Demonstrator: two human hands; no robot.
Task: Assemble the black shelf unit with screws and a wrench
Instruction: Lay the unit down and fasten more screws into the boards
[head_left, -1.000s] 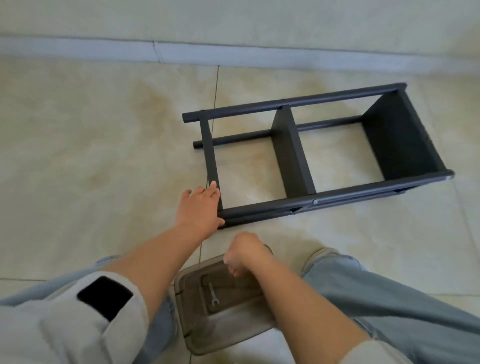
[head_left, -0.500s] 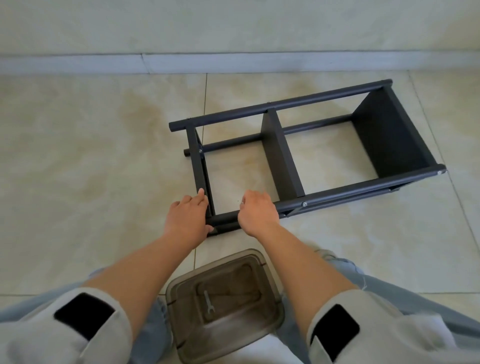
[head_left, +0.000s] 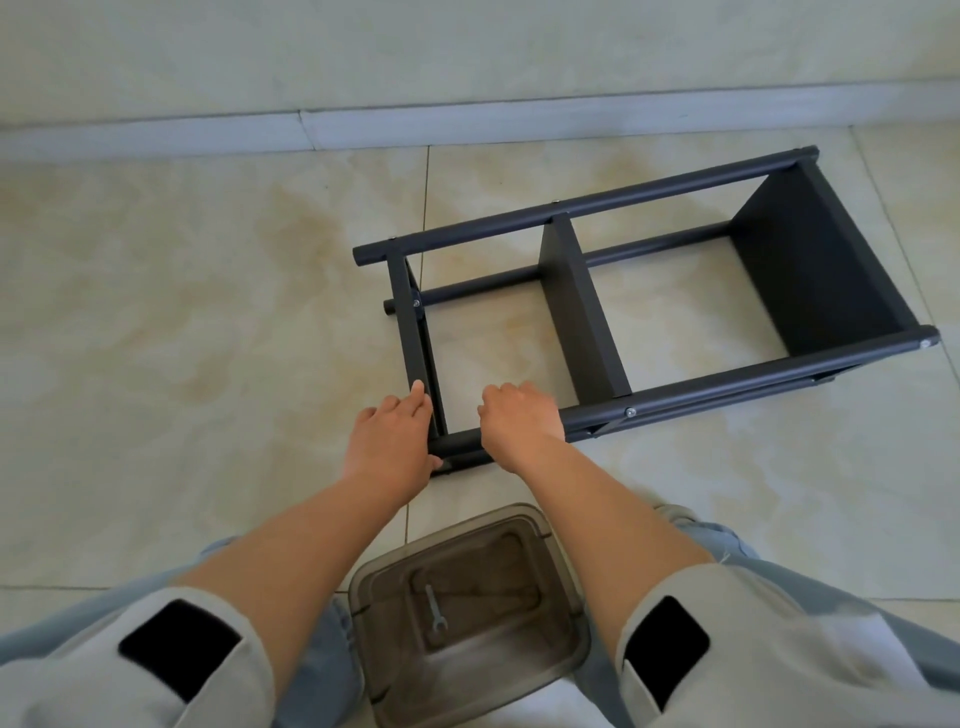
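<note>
Shelf unit, black, lies on its side on the tiled floor near the wall skirting, its tubular posts running left to right with three panels standing between them; the head view shows bolt heads at several joints, one on the near post just right of the middle panel. Left hand rests at the near-left corner, fingers extended along the end panel and thumb against the end of the near post, so its grip is loose and largely open. Right hand is laid over the near post just beside it, fingers curled over the tube; what the fingertips do on the far side is hidden. Wrench lies unused in a translucent plastic tray on the floor between the person's knees, well short of the frame. The step in hand appears to be taking hold of the frame at this corner, either to turn it or to test the joint. To do it well, both hands should bear evenly so the frame does not rack, the floor-side post should stay seated, and any loose joint should be noted before the wrench is fetched.
</note>
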